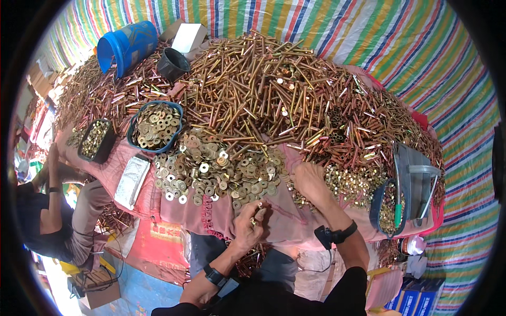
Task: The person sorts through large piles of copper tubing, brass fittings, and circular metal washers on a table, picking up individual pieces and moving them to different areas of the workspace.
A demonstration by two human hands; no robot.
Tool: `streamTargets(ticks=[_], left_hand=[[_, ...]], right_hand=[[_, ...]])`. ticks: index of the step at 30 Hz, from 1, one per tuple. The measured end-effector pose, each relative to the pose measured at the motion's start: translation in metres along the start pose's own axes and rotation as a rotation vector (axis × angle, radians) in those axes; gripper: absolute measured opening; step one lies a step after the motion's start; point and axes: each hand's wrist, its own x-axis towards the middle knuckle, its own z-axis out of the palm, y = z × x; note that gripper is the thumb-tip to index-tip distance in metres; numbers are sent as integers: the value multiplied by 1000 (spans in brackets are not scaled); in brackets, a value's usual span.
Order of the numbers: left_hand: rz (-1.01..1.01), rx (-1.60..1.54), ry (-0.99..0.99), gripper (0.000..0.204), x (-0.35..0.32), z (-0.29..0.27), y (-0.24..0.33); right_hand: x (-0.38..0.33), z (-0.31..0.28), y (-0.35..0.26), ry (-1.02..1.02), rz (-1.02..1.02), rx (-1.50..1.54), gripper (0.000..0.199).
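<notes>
My left hand point(250, 223) is curled closed at the cloth's near edge, just below the heap of flat round washers point(211, 168). Small brass-coloured metal pieces point(257, 217) show between its fingers, too small to name surely. My right hand point(310, 180) reaches down at the left end of a heap of small brass-coloured nut-like pieces point(350, 181). Its fingers are bent and closed, the tips hidden against the heap, so whatever they grip does not show. Behind both hands rises a big pile of brass-coloured metal tubes point(253, 95).
A washer-filled blue basin point(179, 142) and a dark tub of small pieces point(108, 145) stand left. At right are another filled tub point(375, 210) and a grey plastic container point(419, 189). A blue bucket point(120, 52) lies behind. Another person point(45, 216) sits at far left.
</notes>
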Motion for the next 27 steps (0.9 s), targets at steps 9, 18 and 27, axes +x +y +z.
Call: streamTargets(ticks=[9, 18, 27], left_hand=[[101, 16, 14, 44, 0, 2, -9], [242, 21, 36, 61, 1, 1, -12], [265, 20, 39, 56, 2, 3, -14]], right_hand=[[-15, -29, -30, -38, 59, 612, 20], [-43, -17, -76, 94, -205, 893, 20], [-55, -14, -88, 247, -208, 932, 19]])
